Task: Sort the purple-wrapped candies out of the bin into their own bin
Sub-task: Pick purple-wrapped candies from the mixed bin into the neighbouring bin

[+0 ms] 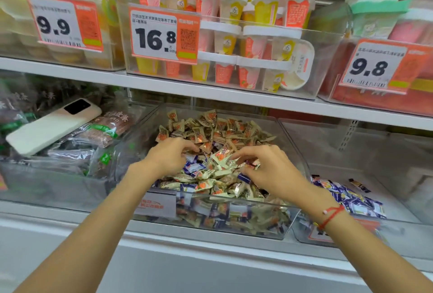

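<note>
head view: both hands in the middle bin (290, 149), a clear tub heaped with cream-and-orange candies (225, 133) mixed with purple candies (193, 167). left hand (167, 157) lies palm down on the heap, fingers curled into the wrappers; fingertips buried, so cannot tell whether it holds anything. right hand (264, 166) pinches a few small wrapped pieces at its fingertips; blurred, colours unclear, one purple candy just under the palm. right bin (398, 201) holds a low pile of purple candies, partly hidden behind the right wrist with its red bracelet (331, 216). bin-front labels unreadable. phone (52, 126) lies on the packets in the left bin.
</note>
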